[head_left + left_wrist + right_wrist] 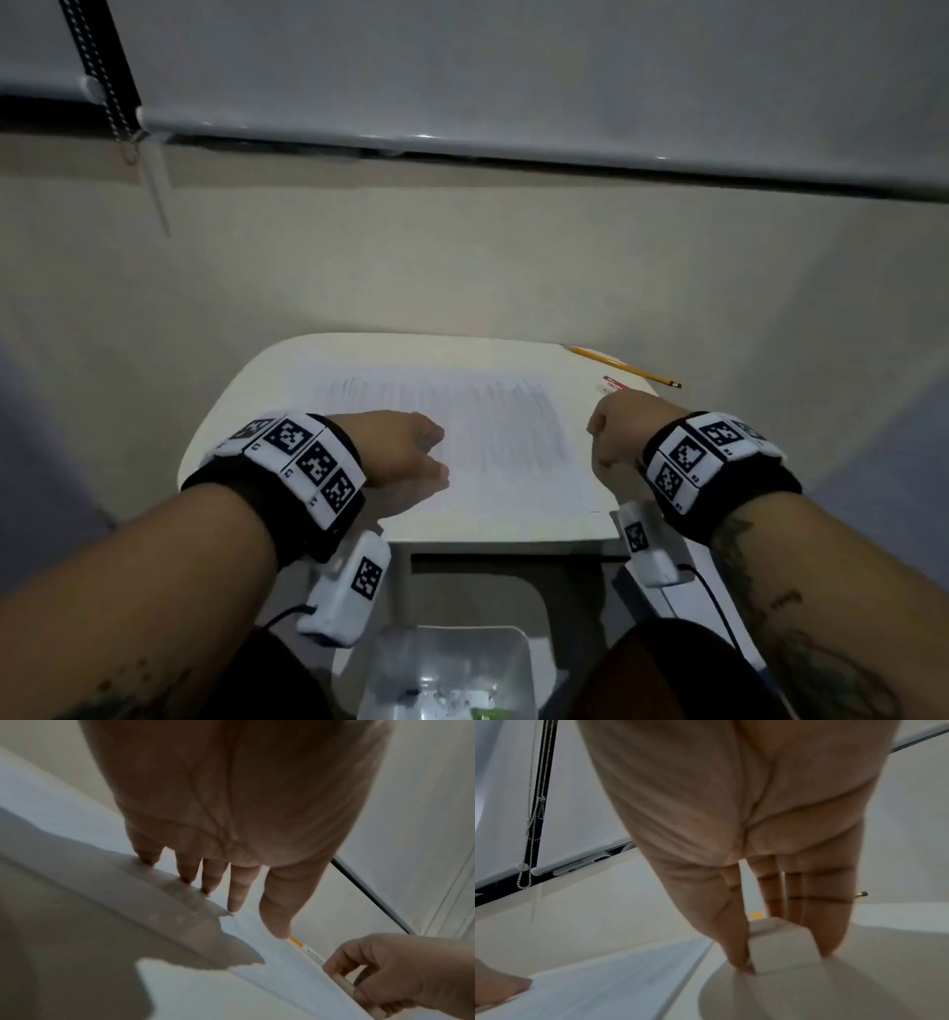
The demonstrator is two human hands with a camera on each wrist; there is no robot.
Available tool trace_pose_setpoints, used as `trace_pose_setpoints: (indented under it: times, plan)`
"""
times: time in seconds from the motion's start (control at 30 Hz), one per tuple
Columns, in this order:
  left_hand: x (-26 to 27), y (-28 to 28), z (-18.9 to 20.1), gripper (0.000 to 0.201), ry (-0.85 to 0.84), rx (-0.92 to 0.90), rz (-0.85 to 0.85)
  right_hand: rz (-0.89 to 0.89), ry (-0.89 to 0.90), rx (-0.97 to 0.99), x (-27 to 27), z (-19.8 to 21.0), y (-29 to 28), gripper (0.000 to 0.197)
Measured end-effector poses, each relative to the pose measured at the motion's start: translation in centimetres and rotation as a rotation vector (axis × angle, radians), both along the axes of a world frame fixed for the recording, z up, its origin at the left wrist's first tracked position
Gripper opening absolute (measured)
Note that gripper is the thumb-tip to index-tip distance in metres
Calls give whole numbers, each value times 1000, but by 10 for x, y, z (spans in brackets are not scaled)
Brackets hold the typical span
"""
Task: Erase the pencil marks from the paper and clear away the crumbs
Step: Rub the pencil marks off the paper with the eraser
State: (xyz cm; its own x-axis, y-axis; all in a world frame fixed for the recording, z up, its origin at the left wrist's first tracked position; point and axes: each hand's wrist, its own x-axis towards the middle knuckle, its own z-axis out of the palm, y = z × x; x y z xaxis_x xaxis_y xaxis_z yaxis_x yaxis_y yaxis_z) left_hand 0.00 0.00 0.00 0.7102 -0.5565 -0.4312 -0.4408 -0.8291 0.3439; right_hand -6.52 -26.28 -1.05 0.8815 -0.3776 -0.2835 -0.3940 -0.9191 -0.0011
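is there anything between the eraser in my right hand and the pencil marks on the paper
Nothing visible. The right hand pinches the eraser on the table beside the paper. The left hand rests on the paper's far side.

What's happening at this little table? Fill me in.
A person sits at a small white table with a sheet of paper covered in pencil scribbles. The left hand rests its fingertips on the paper's left side. The right hand pinches a white eraser sitting on the table just right of the sheet. A yellow pencil lies at the far right corner. The marks look untouched.
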Motion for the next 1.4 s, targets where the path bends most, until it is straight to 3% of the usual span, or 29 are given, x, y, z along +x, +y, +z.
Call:
trace_pose_setpoints:
  times: [0.1, 0.23, 0.4, 0.5, 0.57, 0.67, 0.83, 0.97, 1.03, 1.13, 1.4]
  plan:
    - [-8, 3, -5, 51, -54, 48, -77, -72, -91, 148, -12, 2, 6, 44]
    - [-19, 12, -13, 68, -119, 60, -86, -104, -358, 319, -25, 14, 29, 39]
    - [-23, 30, -24, 82, -141, -24, -77, -112, -454, 778, -14, 16, 71, 54]
    - [-19, 34, -27, 82, -177, -41, -89, -250, -533, 1177, -3, -2, 93, 48]
    - [-16, 32, -30, 68, -225, -39, -85, -390, -584, 1412, -2, -12, 101, 42]
    - [-14, 23, -33, 46, -378, 12, -85, -456, -584, 1364, 0, -19, 96, 27]
    - [-8, 1, -39, 65, -427, 86, -46, -426, -563, 1339, 1, -22, 83, 30]
    - [-2, -10, -35, 62, -349, 96, -1, -379, -566, 1387, -2, -27, 77, 25]
    - [1, -18, -34, 61, -308, 69, -18, -365, -580, 1410, -1, -30, 74, 25]
    - [1, -32, -41, 80, -252, 41, -82, -352, -597, 1454, -2, -32, 72, 24]
    - [-2, -37, -60, 93, -335, 55, -138, -258, -537, 1467, -10, -36, 68, 19]
